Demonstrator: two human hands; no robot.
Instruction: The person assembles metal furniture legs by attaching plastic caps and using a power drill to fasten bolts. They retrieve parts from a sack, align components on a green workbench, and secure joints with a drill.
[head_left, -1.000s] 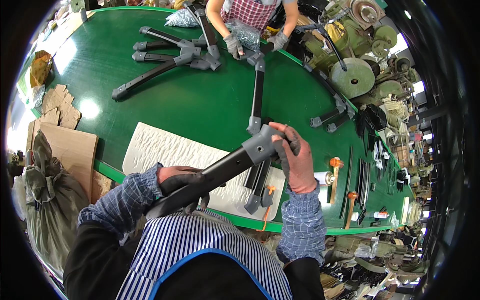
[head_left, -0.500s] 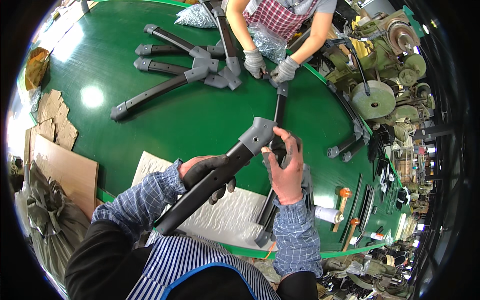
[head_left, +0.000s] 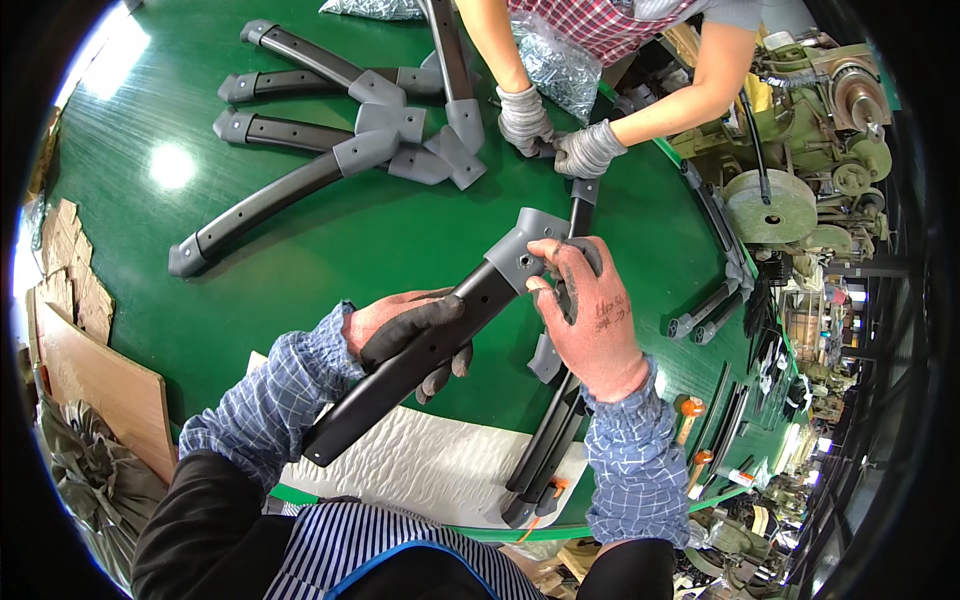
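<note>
A black rectangular tube [head_left: 385, 400] with a grey elbow-shaped fitting [head_left: 513, 262] on its far end slants up across the middle. My left hand [head_left: 405, 335], in a glove with dark finger coating, wraps round the tube's middle. At the fitting, my gloved right hand [head_left: 590, 315] pinches its thumb and forefinger together beside a small hole. What sits between those fingertips is too small to make out. Across the table a co-worker's two grey-gloved hands [head_left: 560, 140] work at the end of another black tube [head_left: 580, 210], partly hidden behind my right hand.
Several black tubes with grey fittings [head_left: 270, 205] lie far left on the green table [head_left: 250, 320]. A white padded sheet [head_left: 430, 460] lies near me, with more tubes [head_left: 545, 445] on its right. Orange-headed hammers [head_left: 692, 408] lie at right; a machine wheel [head_left: 770, 200] stands beyond.
My right thumb and forefinger have drawn closer together and moved onto the fitting beside its hole. My left hand keeps hold of the tube. The whole view has shifted slightly.
</note>
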